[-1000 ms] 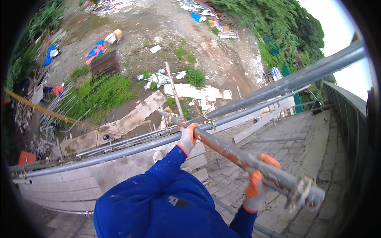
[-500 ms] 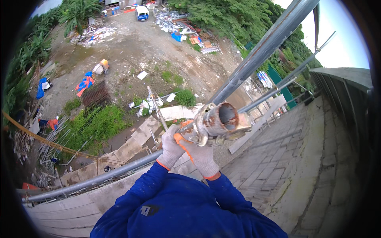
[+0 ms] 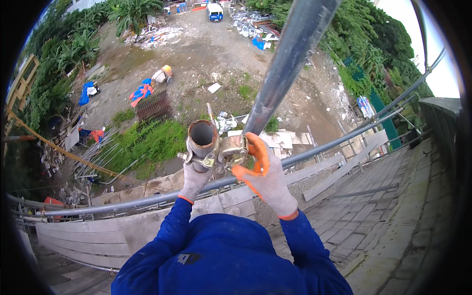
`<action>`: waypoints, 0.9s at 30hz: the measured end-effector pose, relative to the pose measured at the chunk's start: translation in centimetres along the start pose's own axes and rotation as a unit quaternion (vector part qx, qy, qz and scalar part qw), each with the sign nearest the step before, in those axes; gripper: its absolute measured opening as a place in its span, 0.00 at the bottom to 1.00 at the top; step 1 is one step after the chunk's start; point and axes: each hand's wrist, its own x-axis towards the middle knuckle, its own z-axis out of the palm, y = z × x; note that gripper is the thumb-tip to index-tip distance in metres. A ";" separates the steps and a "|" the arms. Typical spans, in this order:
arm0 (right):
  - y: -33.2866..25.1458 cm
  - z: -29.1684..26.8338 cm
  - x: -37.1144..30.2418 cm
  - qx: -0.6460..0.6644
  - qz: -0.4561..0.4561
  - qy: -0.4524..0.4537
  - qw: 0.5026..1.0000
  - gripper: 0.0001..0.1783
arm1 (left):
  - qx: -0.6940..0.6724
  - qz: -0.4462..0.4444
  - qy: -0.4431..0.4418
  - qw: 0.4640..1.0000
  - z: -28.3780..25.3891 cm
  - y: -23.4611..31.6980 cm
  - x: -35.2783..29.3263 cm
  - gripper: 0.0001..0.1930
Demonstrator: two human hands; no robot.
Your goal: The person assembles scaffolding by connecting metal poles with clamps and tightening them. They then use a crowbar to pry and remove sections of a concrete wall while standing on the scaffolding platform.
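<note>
My left hand (image 3: 194, 180), in a whitish knit glove, wraps around a rusty-mouthed upright scaffold tube (image 3: 202, 133) just under its open top. A metal scaffold coupler (image 3: 231, 150) with bolts and nuts sits at that tube's right side. On the coupler's right side, my right hand (image 3: 269, 173) curls its orange-coated fingers and thumb against the metal, with a gap between them. A long grey scaffold pole (image 3: 290, 64) slants down from the upper right toward the coupler, its lower end hidden behind the coupler and my right hand. Both forearms wear blue sleeves.
A horizontal scaffold rail (image 3: 147, 199) crosses behind my wrists. Grey boards (image 3: 88, 236) lie at lower left, a block surface (image 3: 344, 216) at right. Far below are a dirt yard, a cement mixer (image 3: 162, 74), rubble, a parked vehicle (image 3: 214, 12) and a yellow rope (image 3: 64, 153).
My hands have moved apart: the left now holds the upright tube, the right is on the coupler. The view has swung right, and the upright tube appears farther left.
</note>
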 end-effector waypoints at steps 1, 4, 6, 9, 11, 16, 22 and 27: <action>0.1 -0.2 1.1 -0.069 -0.025 -0.017 0.997 0.34 | 0.048 0.021 0.017 0.998 0.5 0.0 0.0 0.29; -0.4 -2.5 2.9 -0.093 0.148 -0.075 0.982 0.29 | 0.038 0.029 0.023 0.999 0.9 -0.3 -0.6 0.27; -1.4 -3.3 3.5 -0.169 0.048 -0.093 0.980 0.20 | 0.116 -0.006 -0.014 0.993 0.2 -1.2 -0.6 0.26; -3.5 -3.5 3.5 -0.390 -0.069 -0.113 0.911 0.14 | 0.230 -0.114 -0.107 0.961 -1.8 -4.1 -0.1 0.23; -4.7 -2.9 3.8 -0.468 -0.073 -0.147 0.869 0.13 | 0.228 -0.016 -0.079 0.970 -2.4 -6.9 0.5 0.22; -4.8 -1.3 6.8 -0.518 -0.095 -0.240 0.816 0.10 | 0.292 0.061 -0.013 0.954 -3.1 -11.0 0.1 0.20; -2.4 4.0 10.0 -0.389 0.032 -0.308 0.868 0.13 | 0.218 0.090 -0.024 0.972 -7.8 -8.5 -0.4 0.21; -1.9 6.8 9.8 -0.445 -0.050 -0.203 0.871 0.11 | 0.195 0.197 -0.047 0.960 -9.8 -9.3 1.4 0.19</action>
